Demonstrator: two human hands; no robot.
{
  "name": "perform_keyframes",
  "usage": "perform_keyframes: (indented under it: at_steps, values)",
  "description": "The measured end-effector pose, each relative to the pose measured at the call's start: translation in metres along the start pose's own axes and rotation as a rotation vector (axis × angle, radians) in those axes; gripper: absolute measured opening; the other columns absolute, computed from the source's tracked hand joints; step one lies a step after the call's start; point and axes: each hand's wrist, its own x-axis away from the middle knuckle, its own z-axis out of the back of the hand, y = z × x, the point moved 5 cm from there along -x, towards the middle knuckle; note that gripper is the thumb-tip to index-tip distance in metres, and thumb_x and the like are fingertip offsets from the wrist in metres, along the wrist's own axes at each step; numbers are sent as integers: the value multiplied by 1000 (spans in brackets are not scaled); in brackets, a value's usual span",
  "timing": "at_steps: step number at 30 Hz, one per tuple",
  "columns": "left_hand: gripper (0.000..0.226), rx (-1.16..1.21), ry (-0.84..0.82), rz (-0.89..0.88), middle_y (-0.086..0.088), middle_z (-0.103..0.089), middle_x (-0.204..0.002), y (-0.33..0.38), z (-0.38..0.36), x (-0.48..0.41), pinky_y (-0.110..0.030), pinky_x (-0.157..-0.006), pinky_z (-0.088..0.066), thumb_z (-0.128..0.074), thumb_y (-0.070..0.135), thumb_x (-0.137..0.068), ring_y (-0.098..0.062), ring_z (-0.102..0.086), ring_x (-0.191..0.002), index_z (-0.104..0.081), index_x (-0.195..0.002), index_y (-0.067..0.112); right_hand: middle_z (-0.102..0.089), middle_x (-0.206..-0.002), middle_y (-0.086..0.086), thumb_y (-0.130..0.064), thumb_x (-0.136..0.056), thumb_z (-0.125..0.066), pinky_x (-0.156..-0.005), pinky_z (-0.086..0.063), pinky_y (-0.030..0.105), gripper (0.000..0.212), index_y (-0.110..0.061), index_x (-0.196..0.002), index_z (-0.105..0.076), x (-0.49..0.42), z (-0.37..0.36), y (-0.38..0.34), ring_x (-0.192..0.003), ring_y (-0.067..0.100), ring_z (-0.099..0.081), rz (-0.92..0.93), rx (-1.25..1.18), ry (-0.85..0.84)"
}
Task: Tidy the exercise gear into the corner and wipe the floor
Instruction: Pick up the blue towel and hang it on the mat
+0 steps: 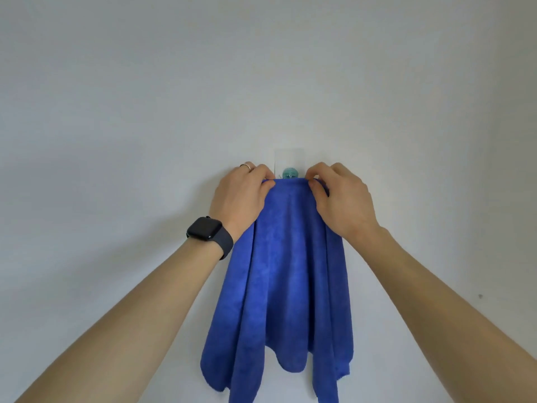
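A plain pale wall (116, 112) fills the whole view, and no floor or exercise gear can be seen. Against it hangs a blue microfibre cloth (290, 271), draped in long loose folds from its top edge, which is drawn taut just below a small teal hook (290, 173) fixed on a clear adhesive plate (287, 158). Whether the cloth is caught on the hook or only held up to it cannot be told. The cloth is judged to be light, soft and limp, not slippery and in no way fragile; it would sag wherever it is unsupported, so it is best taken along the top edge, close to the hook, as is done here. That edge is pinched at the left of the hook by the left hand (241, 196), thumb in front and fingers curled over behind, and at the right of it by the right hand (340, 199) in the same manner, so both hands are closed on the fabric. A dark smartwatch (205, 228) is worn on the left wrist and a thin ring (247, 166) on a left finger. A tiny dark mark (480, 296) is seen on the wall well off to the right. Nothing stands in the way but the hook, on which the fabric might snag.
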Motion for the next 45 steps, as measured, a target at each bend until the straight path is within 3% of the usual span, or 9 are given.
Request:
perform_keyframes:
  at_steps: [5, 7, 12, 19, 25, 28, 35, 42, 45]
  values:
    - [16, 93, 81, 60, -2, -61, -96, -2, -25, 38, -37, -70, -50, -54, 24, -99, -23, -60, -84, -65, -102, 13, -59, -111, -3, -27, -102, -43, -80, -54, 38, 29, -30, -124, -62, 44, -30, 5, -87, 20, -62, -44, -83, -27]
    - [20, 137, 160, 38, -1, -62, -101, 4, -36, 64, -41, -69, -54, -51, 24, -100, -21, -61, -85, -66, -107, 13, -58, -118, -3, -25, -102, -42, -83, -52, 25, 34, -31, -132, -57, 62, -39, 7, -91, 11, -61, -91, -154, 20]
    - [37, 348, 108, 131, 16, -49, -137, 10, -61, 120, -32, -96, -52, -46, 31, -102, -5, -52, -121, -51, -138, 31, -50, -133, -9, -28, -103, -44, -86, -34, -3, 43, -25, -145, -46, 110, -57, -5, -105, -14, -49, -140, -277, 93]
    - [58, 273, -123, 108, 16, -25, -160, -7, -99, 234, -27, -89, -56, -48, 26, -97, -6, -50, -126, -32, -153, 31, -45, -148, -9, -25, -96, -55, -99, -39, 18, 57, -28, -150, -37, 234, -101, 11, -130, 5, -42, -228, -154, -70]
    - [61, 144, -439, 148, 7, -30, -161, -21, -116, 367, -25, -78, -57, -57, 20, -93, -14, -62, -104, -36, -149, 27, -54, -142, -9, -21, -94, -63, -93, -47, 23, 51, -19, -143, -49, 370, -112, 11, -124, 11, -49, -337, -85, -325]
    - [57, 56, -610, 184, 6, -39, -156, -24, -107, 427, -28, -88, -53, -60, 21, -89, -15, -59, -112, -46, -143, 29, -55, -140, -11, -23, -92, -66, -90, -56, 34, 42, -26, -133, -59, 418, -105, 7, -125, 11, -47, -343, -79, -467]
    - [43, -125, -911, 517, 17, -50, -143, -12, -22, 534, -28, -105, -36, -49, 40, -94, -9, -46, -131, -53, -137, 39, -57, -138, -13, -28, -89, -70, -92, -51, 37, 26, -37, -113, -70, 496, -83, -20, -127, 14, -46, -198, -143, -731]
    - [41, -389, -890, 937, 11, -57, -139, 25, 134, 650, -32, -108, -38, -49, 41, -97, -12, -47, -132, -56, -137, 33, -51, -144, -20, -40, -99, -53, -111, -27, 28, 30, -40, -127, -62, 555, -79, -93, -145, 6, -29, 10, -367, -1085]
    - [42, -573, -830, 1087, 9, -57, -140, 58, 227, 689, -32, -107, -37, -45, 42, -96, -13, -46, -134, -58, -135, 35, -54, -143, -17, -39, -98, -53, -115, -30, 31, 32, -38, -129, -62, 566, -71, -161, -145, 7, -30, 170, -514, -1156]
